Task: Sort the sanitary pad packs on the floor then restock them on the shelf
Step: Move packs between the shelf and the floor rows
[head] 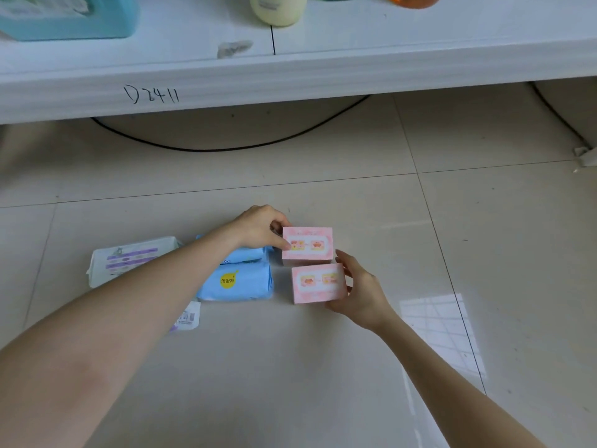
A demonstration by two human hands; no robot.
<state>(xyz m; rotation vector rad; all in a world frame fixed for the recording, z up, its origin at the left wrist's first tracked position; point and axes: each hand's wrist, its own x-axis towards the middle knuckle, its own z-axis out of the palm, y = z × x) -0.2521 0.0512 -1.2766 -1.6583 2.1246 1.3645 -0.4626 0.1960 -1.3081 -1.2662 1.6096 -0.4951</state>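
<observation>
pinching the left end of the far pink pack, the left hand has its thumb on the printed top and its fingers curled round the far edge. the right hand holds the near pink pack, with fingers and thumb wrapped round its right end. both pink packs are on the tiled floor, one just beyond the other, their long sides so close that i cannot tell whether they touch. just left of them lie the near blue pack, which shows a yellow mark, and the far blue pack beyond it. farther left a white and purple pack is partly hidden by the left forearm, and a corner of another white pack peeks out beside that forearm. far across the floor a black cable curves under a white shelf hand-marked d2411. on the shelf stand a teal container, a cream bottle and something orange.
</observation>
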